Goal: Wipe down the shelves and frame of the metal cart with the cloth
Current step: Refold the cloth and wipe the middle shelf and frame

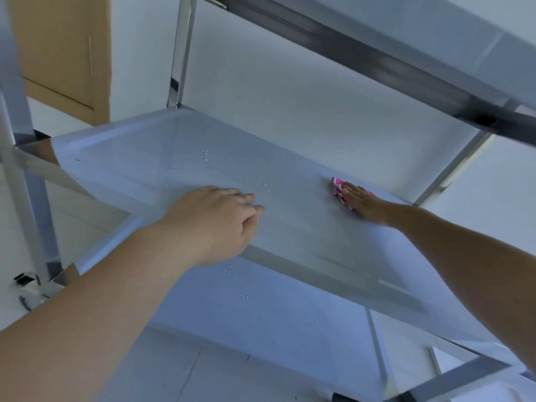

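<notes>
The metal cart fills the view at a tilt. Its middle shelf [162, 158] is a shiny tray with water droplets [206, 155] on it. My right hand [362, 201] lies flat with straight fingers on a pink cloth [337, 185] at the far right part of that shelf; most of the cloth is hidden under the palm. My left hand [214, 219] rests on the shelf's near side with fingers loosely curled and holds nothing. The lower shelf [275, 323] below also carries droplets.
The top shelf [435, 33] hangs overhead at the upper right. Upright posts [181, 50] stand at the corners, with a caster wheel [27, 288] at the lower left. A brown door [63, 53] and white wall are behind. Tiled floor [162, 369] lies below.
</notes>
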Tool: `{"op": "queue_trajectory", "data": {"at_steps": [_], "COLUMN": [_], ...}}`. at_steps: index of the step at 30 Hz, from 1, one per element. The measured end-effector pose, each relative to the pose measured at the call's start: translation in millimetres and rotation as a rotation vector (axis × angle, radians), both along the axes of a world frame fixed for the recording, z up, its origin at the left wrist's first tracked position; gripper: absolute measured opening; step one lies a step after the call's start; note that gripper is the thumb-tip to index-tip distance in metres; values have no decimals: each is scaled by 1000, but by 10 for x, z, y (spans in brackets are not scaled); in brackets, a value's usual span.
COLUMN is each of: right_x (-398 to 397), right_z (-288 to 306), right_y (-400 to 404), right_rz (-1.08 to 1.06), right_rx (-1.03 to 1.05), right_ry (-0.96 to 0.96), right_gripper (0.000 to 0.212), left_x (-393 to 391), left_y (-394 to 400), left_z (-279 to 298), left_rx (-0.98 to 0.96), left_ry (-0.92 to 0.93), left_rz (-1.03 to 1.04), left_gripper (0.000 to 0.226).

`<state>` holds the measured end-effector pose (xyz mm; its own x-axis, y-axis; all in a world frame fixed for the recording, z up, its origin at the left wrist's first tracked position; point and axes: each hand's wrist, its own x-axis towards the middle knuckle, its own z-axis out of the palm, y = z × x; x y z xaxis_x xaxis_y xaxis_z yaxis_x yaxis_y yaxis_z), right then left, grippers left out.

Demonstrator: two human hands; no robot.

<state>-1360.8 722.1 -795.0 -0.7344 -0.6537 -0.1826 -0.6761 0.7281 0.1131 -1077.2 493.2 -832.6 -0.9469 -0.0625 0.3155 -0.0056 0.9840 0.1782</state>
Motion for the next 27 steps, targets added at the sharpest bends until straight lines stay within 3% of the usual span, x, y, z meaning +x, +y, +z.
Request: {"op": "queue_trajectory", "data": {"at_steps": [6,14,20,23,27], "right_x": [-391,-607,-473,-253,232], "right_z": [-1,-16,-50,-55,-38], "right_y": [-151,-383,-417,-432,-397], "right_rz": [-176,-167,-166,-57,70], "right_rx": [-329,-132,-226,-178,-283], "right_ry": [-201,-36,-78,-58,-174], "right_gripper": [58,50,54,49,49], "left_x": [3,3,-11,-23,-21], "left_y": [14,-12,-15,-10,-5], "left_z": [-11,-55,-50,-36,-16], "left_rx": [16,18,7,1,5], "left_ry": [-10,-24,-37,-47,-65], "left_rz": [13,8,15,13,9], "left_gripper": [46,48,49,49,48]}}
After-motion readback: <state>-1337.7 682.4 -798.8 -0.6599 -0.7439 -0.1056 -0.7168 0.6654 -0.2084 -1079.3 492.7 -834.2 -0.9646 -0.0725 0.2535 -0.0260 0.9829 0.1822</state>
